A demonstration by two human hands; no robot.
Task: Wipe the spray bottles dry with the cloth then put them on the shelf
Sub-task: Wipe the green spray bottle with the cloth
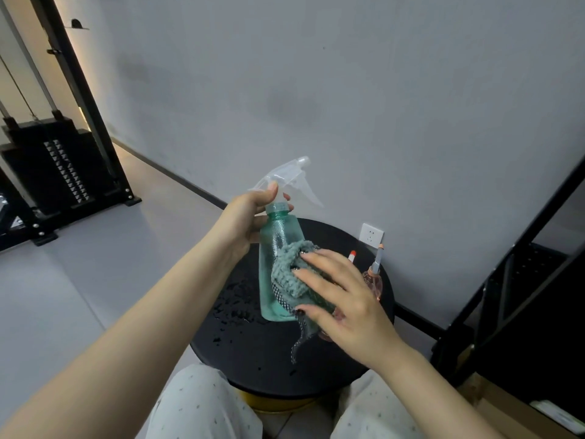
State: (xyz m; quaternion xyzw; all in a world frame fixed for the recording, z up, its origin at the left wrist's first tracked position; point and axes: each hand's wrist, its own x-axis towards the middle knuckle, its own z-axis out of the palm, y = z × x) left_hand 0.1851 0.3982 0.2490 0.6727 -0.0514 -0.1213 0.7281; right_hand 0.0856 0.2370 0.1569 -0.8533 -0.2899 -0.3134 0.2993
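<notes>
Bottle (276, 248) in left hand (243, 223), cloth (292, 274) under right hand (342, 299)

1. Setting is looking like a home room with gym gear.
2. A black weight-stack machine (63, 172) is standing at left on grey flooring.
3. A wall socket (372, 235) and a black metal shelf (519, 280) are showing at right.

Open worktop (253, 359) front-left; pink bottle (373, 278) at right edge, black shelf frame (519, 248) blocking far right.
</notes>
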